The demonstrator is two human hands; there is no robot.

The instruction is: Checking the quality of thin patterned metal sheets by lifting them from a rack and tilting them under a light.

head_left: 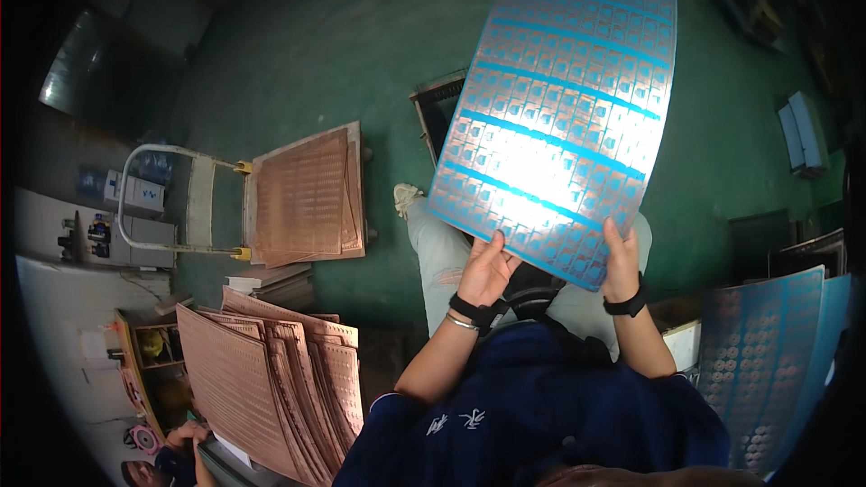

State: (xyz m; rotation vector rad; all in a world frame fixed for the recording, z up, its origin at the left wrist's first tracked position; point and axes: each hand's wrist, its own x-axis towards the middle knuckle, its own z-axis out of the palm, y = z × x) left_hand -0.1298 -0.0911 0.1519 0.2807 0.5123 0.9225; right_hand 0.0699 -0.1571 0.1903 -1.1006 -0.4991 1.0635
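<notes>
A large circuit board panel [550, 117], blue with rows of copper-coloured patterns, tilts up in front of me and catches a bright glare. Its near edge lies between the thumb and fingers of my left hand [487, 272]. My right hand [621, 263] grips the near right corner, thumb on the printed face. Most of the fingers are hidden beneath the panel. Below it are my knees in light trousers. Part of a dark rack [437, 108] shows behind the panel's left edge.
A trolley [354, 140] with copper-coloured sheets [302, 198] stands on the green floor at left. Nearer, several copper panels [234, 379] lean upright in a stack. Blue printed panels [758, 352] stand at lower right. Another person's hands [188, 434] show at lower left.
</notes>
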